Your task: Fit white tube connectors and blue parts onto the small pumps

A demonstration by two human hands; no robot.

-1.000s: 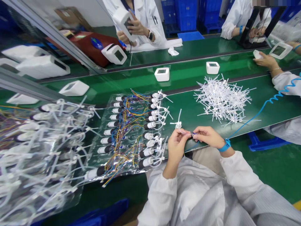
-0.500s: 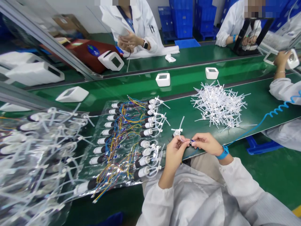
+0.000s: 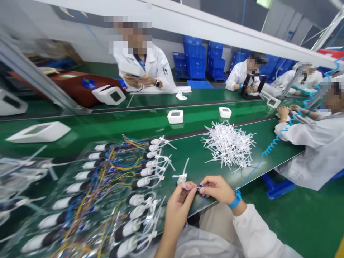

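My left hand (image 3: 180, 201) is closed in a pinch near the table's front edge. My right hand (image 3: 218, 189) pinches from the other side, fingertips almost meeting the left ones. Between them is a small part with a dark blue end (image 3: 200, 186), mostly covered by the fingers. Just beyond my left fingertips stands a white cylindrical piece with clear tubing (image 3: 182, 178) and a white connector on top; whether it joins the held part is hidden. A blue wristband (image 3: 235, 199) with a coiled cord is on my right wrist.
Rows of white-and-black cylindrical units (image 3: 145, 181) with coloured wires lie on clear plastic at left. A heap of white tube pieces (image 3: 228, 143) lies ahead. White devices (image 3: 175, 116) sit along the green strip beyond. Co-workers in white coats (image 3: 158, 66) sit across and at right.
The view has tipped upward, showing more of the room and co-workers, so the table things appear lower and further left. Both my hands keep their pinch on the small part.
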